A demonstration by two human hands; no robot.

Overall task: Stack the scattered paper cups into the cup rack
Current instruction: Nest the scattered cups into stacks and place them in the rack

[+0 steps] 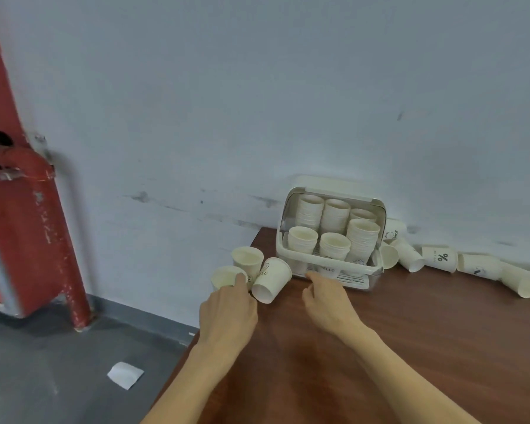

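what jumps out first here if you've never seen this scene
A white plastic cup rack packed with stacked paper cups sits against the wall on the brown wooden table. Loose white paper cups lie tipped to its right, and the left hand touches one of three at the table's left corner.

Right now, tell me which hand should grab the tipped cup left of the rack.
Left. The left hand already sits beside the tipped cup, its fingers at the neighbouring upright cup. The right hand points at the cup rack, farther from it.
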